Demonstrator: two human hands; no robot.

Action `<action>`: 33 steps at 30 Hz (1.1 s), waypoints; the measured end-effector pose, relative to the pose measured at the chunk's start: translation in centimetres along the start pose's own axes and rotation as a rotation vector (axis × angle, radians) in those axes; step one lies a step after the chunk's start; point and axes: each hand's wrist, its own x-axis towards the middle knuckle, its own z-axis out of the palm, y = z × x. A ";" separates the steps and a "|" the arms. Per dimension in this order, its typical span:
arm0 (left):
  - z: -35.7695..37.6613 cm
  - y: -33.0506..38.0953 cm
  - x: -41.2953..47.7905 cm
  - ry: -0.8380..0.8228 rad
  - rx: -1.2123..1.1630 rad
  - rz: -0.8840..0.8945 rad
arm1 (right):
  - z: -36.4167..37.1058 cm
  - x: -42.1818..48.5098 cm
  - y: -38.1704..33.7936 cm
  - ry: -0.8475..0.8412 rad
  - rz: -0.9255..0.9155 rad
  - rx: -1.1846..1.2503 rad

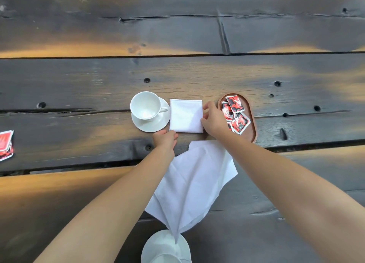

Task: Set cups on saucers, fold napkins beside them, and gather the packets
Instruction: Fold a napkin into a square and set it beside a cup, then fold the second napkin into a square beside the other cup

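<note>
A white cup (145, 105) stands on a white saucer (158, 124) in the middle of the table. Right of it lies a folded white napkin (186, 115). My left hand (165, 139) touches the napkin's near left corner with curled fingers. My right hand (213, 120) pinches its right edge. An oval wooden tray (251, 116) at the right holds several red packets (235, 112). An unfolded white napkin (193, 183) lies between my forearms. A second saucer (162, 245) with a cup (167, 259) sits at the bottom edge.
More red packets (6, 145) lie at the far left edge of the dark plank table (79, 88). Gaps run between the planks, and the far boards are bare wood.
</note>
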 end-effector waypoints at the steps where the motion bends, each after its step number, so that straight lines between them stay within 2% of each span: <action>1: -0.2 -0.1 0.0 -0.003 0.014 0.006 | -0.1 -0.2 -0.1 -0.010 -0.013 -0.029; 4: -0.8 -0.6 -0.3 -0.024 0.050 0.005 | -0.5 -0.9 -0.2 -0.044 -0.027 -0.109; 7: -1.5 -1.2 -0.9 -0.096 0.200 0.048 | -0.8 -1.7 -0.1 -0.057 -0.029 -0.183; 9: -2.3 -1.8 -1.5 -0.182 0.397 0.144 | -1.0 -2.6 0.0 -0.087 -0.044 -0.255; 12: -3.5 -2.7 -2.3 -0.363 0.716 0.366 | -0.8 -4.1 0.0 -0.231 -0.070 -0.423; 15: -4.3 -3.1 -3.4 -0.490 0.869 0.460 | -0.4 -5.3 -0.1 -0.394 -0.053 -0.531; 21: -5.5 -2.9 -5.6 -0.573 0.982 0.529 | -0.7 -7.8 -0.3 -0.610 -0.107 -0.503; 26: -6.6 -2.0 -8.2 -0.576 1.050 0.563 | -2.3 -10.4 -1.2 -0.460 -0.221 -0.436; 29: -7.1 -0.7 -10.2 -0.634 1.100 0.627 | -4.0 -12.2 -3.6 -0.528 -0.308 -0.356; 33: -8.7 2.1 -13.4 -0.718 0.993 0.654 | -6.4 -15.0 -7.2 -0.596 -0.447 -0.200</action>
